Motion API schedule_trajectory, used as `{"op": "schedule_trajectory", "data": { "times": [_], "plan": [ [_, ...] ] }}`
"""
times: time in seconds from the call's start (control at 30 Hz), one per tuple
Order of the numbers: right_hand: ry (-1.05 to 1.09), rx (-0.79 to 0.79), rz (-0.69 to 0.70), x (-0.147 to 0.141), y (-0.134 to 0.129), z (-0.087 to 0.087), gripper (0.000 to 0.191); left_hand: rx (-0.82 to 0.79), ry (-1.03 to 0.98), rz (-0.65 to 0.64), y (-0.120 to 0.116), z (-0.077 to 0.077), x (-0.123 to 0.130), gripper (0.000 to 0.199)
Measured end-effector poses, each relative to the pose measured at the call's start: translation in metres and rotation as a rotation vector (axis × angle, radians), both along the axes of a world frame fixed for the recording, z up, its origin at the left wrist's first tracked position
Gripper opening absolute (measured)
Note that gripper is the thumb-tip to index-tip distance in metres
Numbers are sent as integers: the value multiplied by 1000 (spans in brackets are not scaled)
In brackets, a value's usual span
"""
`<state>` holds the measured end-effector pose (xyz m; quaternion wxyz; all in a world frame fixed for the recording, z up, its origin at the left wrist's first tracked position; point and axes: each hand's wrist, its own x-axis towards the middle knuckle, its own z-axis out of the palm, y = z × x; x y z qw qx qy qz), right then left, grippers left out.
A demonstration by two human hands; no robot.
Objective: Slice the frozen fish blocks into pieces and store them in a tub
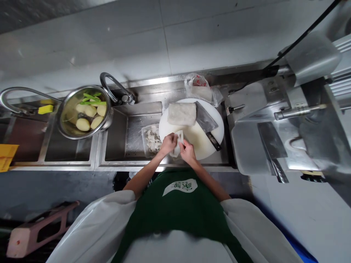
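Over the front left part of a round white cutting board point(218, 118), my left hand point(168, 144) and my right hand point(188, 151) both grip a thin whitish piece point(179, 137), their fingers closed on it. A pale rectangular slab point(182, 114) lies behind them on the board. To its right rests a cleaver point(204, 118), its black handle pointing toward the front right edge. Left of my left hand, a clear container point(145, 140) holds whitish torn pieces point(154, 140).
A steel bowl point(63, 126) with peeled potatoes and green stalks stands between two faucets at the left. Behind the board lies a plastic bag point(201, 87). A slicing machine point(248, 146) stands at the right, with another cleaver point(271, 140) on it.
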<state>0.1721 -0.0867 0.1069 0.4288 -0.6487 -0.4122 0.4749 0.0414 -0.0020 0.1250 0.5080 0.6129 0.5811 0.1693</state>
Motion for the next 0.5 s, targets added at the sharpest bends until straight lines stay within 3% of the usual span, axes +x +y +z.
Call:
{"op": "schedule_trajectory", "data": {
  "times": [0.1, 0.2, 0.3, 0.4, 0.5],
  "plan": [
    [-60, 19, -18, 5, -9, 7, 34, 135, 114, 120, -7, -10, -8, 33],
    [-69, 61, -130, 14, -17, 4, 41, 79, 103, 274, -7, -27, -25, 33],
    [-9, 105, -273, 30, -21, -10, 48, 51, 64, 457, -1, -38, -49, 32],
    [31, 120, -378, 51, -26, -32, 54, 98, 55, 603, 8, -34, -75, 31],
    [-34, 71, -348, 66, -30, -55, 56, 163, 19, 622, 20, -16, -97, 36]
  ]
}}
